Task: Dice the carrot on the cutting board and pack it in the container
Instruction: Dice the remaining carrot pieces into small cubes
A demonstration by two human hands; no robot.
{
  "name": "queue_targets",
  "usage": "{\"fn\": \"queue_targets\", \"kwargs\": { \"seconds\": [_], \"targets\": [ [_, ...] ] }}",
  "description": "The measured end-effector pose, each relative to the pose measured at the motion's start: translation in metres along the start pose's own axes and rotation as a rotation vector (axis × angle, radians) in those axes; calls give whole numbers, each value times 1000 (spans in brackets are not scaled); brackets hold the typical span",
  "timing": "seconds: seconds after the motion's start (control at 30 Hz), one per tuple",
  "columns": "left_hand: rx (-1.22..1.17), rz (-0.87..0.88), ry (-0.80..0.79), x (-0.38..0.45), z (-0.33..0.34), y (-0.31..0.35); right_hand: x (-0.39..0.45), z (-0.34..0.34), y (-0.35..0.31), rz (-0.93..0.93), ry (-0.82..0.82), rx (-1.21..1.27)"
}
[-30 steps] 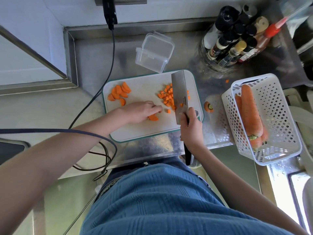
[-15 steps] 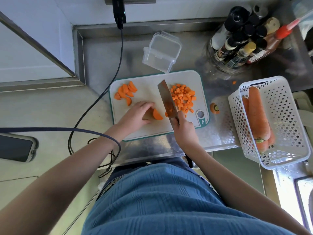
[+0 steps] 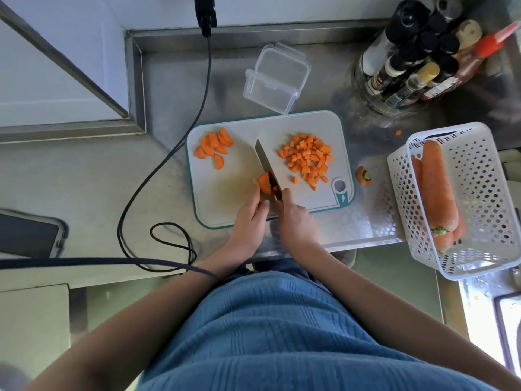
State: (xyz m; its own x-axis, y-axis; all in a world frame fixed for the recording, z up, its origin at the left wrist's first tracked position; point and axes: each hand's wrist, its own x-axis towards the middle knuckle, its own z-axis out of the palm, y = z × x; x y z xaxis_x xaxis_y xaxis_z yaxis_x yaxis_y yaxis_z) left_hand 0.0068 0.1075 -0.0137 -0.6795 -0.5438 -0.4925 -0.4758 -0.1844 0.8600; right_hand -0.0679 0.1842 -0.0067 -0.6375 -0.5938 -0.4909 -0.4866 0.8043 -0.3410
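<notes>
Orange carrot slice (image 3: 264, 184) was pinned at frame centre by the left hand (image 3: 248, 218), directly left of the cleaver (image 3: 267, 169) gripped by the right hand (image 3: 296, 218), blade running up-left.

One cutting board (image 3: 225, 193) lies on the table (image 3: 174, 80), with one knife (image 3: 266, 166) and one carrot piece (image 3: 264, 184) under the blade. There are about eight carrot slices (image 3: 212, 145) at the board's far left corner, and a heap of carrot cubes (image 3: 307, 158) on its right side, too many to count. One clear container (image 3: 275, 77) sits past the board's far edge, one white basket (image 3: 473, 198) holds about three whole carrots (image 3: 437, 187), and one carrot end (image 3: 363, 175) lies between board and basket.
</notes>
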Motion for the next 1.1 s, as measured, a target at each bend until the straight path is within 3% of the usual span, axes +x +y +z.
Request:
{"fn": "queue_targets", "kwargs": {
  "seconds": [0.23, 0.47, 0.67, 0.73, 0.83, 1.1],
  "targets": [
    [22, -3, 86, 3, 2, 3, 0, 3, -6, 7, 41, 52],
    [75, 77, 112, 3, -1, 1, -3, -21, -4, 72, 137, 271],
    [80, 31, 356, 21, -12, -11, -5, -22, -14, 23, 119, 294],
    [63, -10, 297, 30, -19, -8, -6, -19, -18, 9, 99, 292],
    [238, 58, 154, 37, -29, -9, -6, -15, -23, 1, 84, 287],
    [416, 104, 69, 45, -30, -4, 0, -9, -28, 3, 99, 255]
  ]
}}
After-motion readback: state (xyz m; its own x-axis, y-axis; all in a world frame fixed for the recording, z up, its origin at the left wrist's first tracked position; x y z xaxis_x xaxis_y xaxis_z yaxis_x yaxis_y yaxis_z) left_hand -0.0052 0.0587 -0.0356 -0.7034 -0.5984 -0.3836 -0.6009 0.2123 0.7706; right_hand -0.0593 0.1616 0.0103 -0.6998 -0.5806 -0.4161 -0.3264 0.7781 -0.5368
